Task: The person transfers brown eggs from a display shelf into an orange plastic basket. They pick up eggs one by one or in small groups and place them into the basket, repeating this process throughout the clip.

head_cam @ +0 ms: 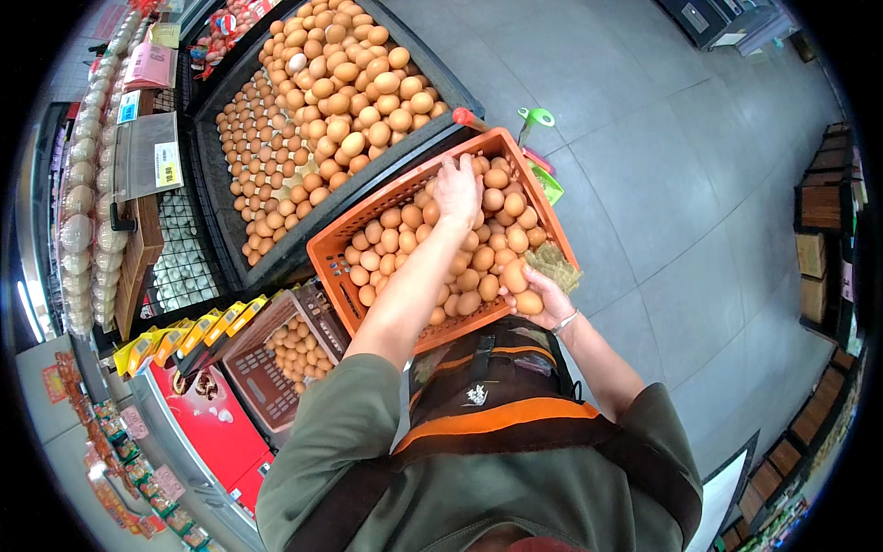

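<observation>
An orange plastic basket [330, 286] full of brown eggs [468, 281] stands right in front of me. My left hand [457, 192] reaches over it, fingers bent down among the eggs near the far side. Whether those fingers grip an egg is hidden. At the basket's near right corner, my right hand [550, 301] holds two brown eggs [522, 287], one above the other. A crumpled piece of fibrous, straw-coloured material [554, 268] lies over the basket's right edge, just beyond that hand.
A black display bin [276, 272] of brown eggs, some in trays, adjoins the basket's far left side. Lower left is a brown crate [265, 393] with more eggs. Green-handled items [537, 117] stick out past the basket's right end. Grey tiled floor [662, 207] lies to the right.
</observation>
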